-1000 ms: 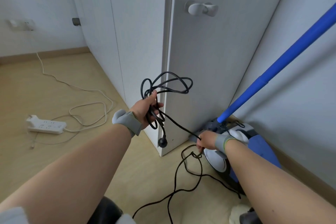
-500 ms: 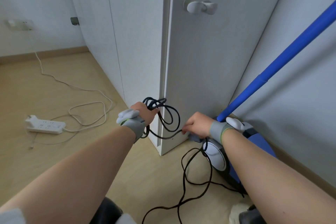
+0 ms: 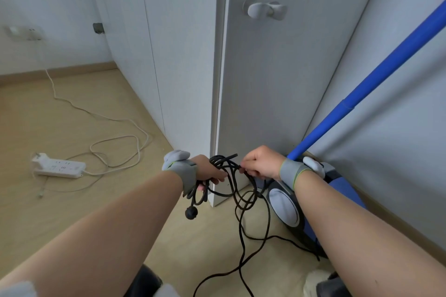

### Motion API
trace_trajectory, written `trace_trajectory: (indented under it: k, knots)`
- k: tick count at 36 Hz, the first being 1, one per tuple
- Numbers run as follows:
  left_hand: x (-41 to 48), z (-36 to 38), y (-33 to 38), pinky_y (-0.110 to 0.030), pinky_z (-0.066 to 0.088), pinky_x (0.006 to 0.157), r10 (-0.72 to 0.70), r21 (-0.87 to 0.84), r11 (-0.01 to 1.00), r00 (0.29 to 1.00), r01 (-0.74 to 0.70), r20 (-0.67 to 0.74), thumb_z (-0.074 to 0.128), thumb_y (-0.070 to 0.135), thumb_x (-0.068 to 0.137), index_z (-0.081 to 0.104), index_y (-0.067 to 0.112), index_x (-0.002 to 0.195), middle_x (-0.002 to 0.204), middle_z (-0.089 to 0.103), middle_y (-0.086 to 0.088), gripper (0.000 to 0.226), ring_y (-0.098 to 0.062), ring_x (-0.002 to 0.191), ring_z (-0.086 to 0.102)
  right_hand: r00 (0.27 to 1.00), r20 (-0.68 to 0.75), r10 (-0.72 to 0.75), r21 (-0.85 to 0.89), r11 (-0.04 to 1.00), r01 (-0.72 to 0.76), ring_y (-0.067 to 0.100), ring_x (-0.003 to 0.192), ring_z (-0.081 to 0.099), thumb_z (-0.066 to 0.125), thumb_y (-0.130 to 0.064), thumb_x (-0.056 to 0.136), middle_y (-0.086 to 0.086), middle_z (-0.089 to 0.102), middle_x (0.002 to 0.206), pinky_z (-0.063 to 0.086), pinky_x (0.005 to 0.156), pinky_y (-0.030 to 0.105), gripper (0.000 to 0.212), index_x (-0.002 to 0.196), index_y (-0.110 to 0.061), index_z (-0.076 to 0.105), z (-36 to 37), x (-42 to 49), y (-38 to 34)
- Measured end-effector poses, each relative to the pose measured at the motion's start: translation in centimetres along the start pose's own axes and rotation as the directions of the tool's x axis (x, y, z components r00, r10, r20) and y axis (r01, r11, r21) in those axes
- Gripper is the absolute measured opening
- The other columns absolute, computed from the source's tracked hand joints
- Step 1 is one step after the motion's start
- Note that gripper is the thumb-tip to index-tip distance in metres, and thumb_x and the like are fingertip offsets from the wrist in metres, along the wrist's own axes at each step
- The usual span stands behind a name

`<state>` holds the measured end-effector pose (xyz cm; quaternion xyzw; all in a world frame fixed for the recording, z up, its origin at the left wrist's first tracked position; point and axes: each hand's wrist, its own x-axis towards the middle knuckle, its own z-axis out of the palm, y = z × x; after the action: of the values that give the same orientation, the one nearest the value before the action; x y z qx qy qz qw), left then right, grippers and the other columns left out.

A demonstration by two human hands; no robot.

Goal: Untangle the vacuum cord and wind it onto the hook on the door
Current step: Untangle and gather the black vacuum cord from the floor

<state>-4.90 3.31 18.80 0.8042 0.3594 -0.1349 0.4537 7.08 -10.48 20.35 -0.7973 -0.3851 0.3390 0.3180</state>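
Observation:
A black vacuum cord [image 3: 241, 202] hangs in tangled loops between my hands and trails over the floor. My left hand [image 3: 207, 170] is closed around a bundle of its loops, and the black plug [image 3: 191, 213] dangles just below that hand. My right hand [image 3: 259, 163] pinches a strand of the cord close beside the left hand. The blue and white vacuum [image 3: 301, 207] lies on the floor by the wall, under my right forearm. A grey hook [image 3: 264, 9] sticks out of the open white door [image 3: 272, 84], well above both hands.
The vacuum's blue pole [image 3: 376, 75] leans diagonally up to the right. A white power strip [image 3: 59, 168] with a looping white cable [image 3: 115, 149] lies on the wooden floor at left. White cabinet panels [image 3: 178, 50] stand behind the door's edge.
My left hand dropped from chest height down to the door's lower edge with the cord loops. My right hand rose from the floor and came in beside the left hand.

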Motion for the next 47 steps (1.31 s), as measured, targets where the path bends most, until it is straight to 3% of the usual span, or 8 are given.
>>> trace_trajectory:
  k: [2,9,14,27,32,37,47]
  knots:
    - [0.0,0.1,-0.1,-0.018,0.045,0.044,-0.006,-0.010,1.000,1.000,0.006,-0.007,0.068,0.031,0.084,0.070,0.011,0.087,0.054,0.059,0.004,0.020,-0.014,0.044,0.045,1.000,0.008,-0.005,0.015,1.000,0.005,0.007,0.037,0.034,0.052,-0.014,0.094,-0.005,0.045,0.046,0.030,0.040,0.017,0.030,0.066,-0.017,0.062,0.0,0.0,0.0]
    - [0.3,0.3,-0.2,-0.020,0.042,0.049,0.089,-0.104,0.991,0.995,-0.084,0.038,0.066,0.017,0.086,0.070,0.028,0.100,0.064,0.052,0.003,0.018,-0.012,0.054,0.045,1.000,0.021,-0.001,0.084,0.996,-0.001,0.007,0.037,0.033,0.051,-0.012,0.094,-0.008,0.048,0.043,0.030,0.040,0.018,0.031,0.066,-0.016,0.062,0.2,0.3,0.3]
    - [0.5,0.5,-0.6,-0.022,0.042,0.054,0.106,-0.192,0.977,0.991,-0.090,0.078,0.066,0.012,0.085,0.071,0.019,0.107,0.064,0.052,0.003,0.023,-0.011,0.056,0.045,1.000,0.007,0.003,0.084,0.996,-0.003,0.008,0.043,0.034,0.053,-0.013,0.094,-0.004,0.049,0.052,0.032,0.041,0.015,0.030,0.065,-0.017,0.063,0.1,0.2,0.6]
    - [0.3,1.1,-0.3,-0.022,0.038,0.051,0.118,-0.351,0.934,0.987,-0.073,0.110,0.061,0.004,0.087,0.067,0.020,0.092,0.067,0.049,0.000,0.018,-0.011,0.059,0.042,0.997,0.028,0.066,0.252,0.965,-0.071,0.001,0.031,0.032,0.049,-0.008,0.095,-0.002,0.045,0.048,0.029,0.036,0.011,0.032,0.064,-0.010,0.059,0.1,0.5,1.2]
    - [0.5,1.4,-0.4,-0.025,0.040,0.056,0.099,-0.310,0.948,0.991,-0.067,0.089,0.066,0.008,0.085,0.063,0.017,0.081,0.067,0.048,-0.003,0.010,-0.014,0.060,0.044,0.995,0.045,0.090,0.311,0.945,-0.100,0.000,0.030,0.032,0.047,-0.007,0.096,-0.001,0.044,0.048,0.028,0.037,0.010,0.032,0.065,-0.008,0.057,0.3,0.3,1.0]
    - [0.5,2.1,0.1,-0.023,0.040,0.054,0.121,-0.224,0.969,0.990,-0.102,0.076,0.070,0.015,0.083,0.056,0.017,0.069,0.065,0.048,-0.002,0.020,-0.014,0.057,0.044,0.996,0.035,0.080,0.322,0.943,-0.087,0.004,0.037,0.036,0.049,-0.004,0.094,0.005,0.046,0.059,0.030,0.037,0.010,0.027,0.068,-0.007,0.056,0.8,0.3,0.4]
    - [0.5,1.5,0.3,-0.027,0.044,0.055,0.022,-0.043,0.999,0.999,-0.021,0.023,0.067,0.034,0.084,0.056,0.016,0.080,0.063,0.048,-0.006,0.021,-0.018,0.049,0.045,0.997,-0.047,0.067,0.155,0.986,-0.059,0.013,0.049,0.040,0.064,-0.020,0.086,0.002,0.047,0.057,0.037,0.044,0.017,0.013,0.083,-0.008,0.062,0.7,0.1,0.9]
